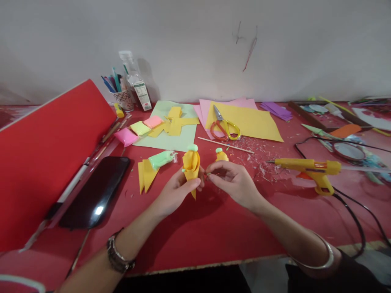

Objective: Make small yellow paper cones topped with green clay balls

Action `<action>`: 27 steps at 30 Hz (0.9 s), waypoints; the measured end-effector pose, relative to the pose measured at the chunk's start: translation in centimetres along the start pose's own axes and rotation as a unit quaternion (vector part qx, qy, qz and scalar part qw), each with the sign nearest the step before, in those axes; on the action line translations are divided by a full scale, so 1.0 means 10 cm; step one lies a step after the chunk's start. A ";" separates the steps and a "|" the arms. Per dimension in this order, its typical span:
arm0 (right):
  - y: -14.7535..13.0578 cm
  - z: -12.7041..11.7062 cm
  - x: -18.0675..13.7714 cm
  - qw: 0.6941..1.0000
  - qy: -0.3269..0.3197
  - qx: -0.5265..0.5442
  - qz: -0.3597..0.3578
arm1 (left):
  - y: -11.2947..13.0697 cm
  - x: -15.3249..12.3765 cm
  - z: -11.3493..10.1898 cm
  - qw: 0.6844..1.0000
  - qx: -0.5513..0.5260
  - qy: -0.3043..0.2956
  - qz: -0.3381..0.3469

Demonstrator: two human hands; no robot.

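Note:
My left hand [177, 191] is closed round a rolled yellow paper flower [191, 165] with a pale green ball at its top, held upright above the red table [214, 228]. My right hand [233, 181] is just right of it, fingers curled in a pinch near the flower's side; what it pinches is too small to name. A second small yellow paper piece with a green top [221, 155] stands on the table just behind my right hand.
A yellow glue gun [311, 169] with a black cord lies at the right. Scissors [224, 128] rest on yellow and pink paper sheets. A black phone [96, 191], a red board [45, 154], a thin wooden stick [224, 145], clay packets and a pen cup sit at the left and back.

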State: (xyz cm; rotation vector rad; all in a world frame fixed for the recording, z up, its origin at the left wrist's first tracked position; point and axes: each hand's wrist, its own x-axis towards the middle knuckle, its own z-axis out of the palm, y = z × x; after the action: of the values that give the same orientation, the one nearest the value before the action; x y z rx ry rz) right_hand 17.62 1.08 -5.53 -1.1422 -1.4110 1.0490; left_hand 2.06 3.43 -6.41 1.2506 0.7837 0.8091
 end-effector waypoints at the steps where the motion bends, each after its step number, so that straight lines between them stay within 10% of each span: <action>1: -0.01 0.00 0.00 1.000 0.002 0.015 0.021 | 0.00 -0.01 0.00 1.000 0.009 -0.001 -0.005; 16: -0.07 -0.04 -0.02 0.996 0.067 -0.035 -0.050 | -0.02 -0.01 0.05 0.987 0.153 -0.014 0.040; 27: -0.09 -0.04 -0.01 0.994 0.084 -0.033 -0.059 | 0.00 -0.02 0.05 0.995 0.070 -0.077 0.008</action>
State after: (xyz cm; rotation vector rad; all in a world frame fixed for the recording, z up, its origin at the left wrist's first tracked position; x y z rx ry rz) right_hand 17.91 0.84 -4.57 -1.1534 -1.3699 0.8087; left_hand 2.34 3.00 -6.34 1.4273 0.7149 0.6694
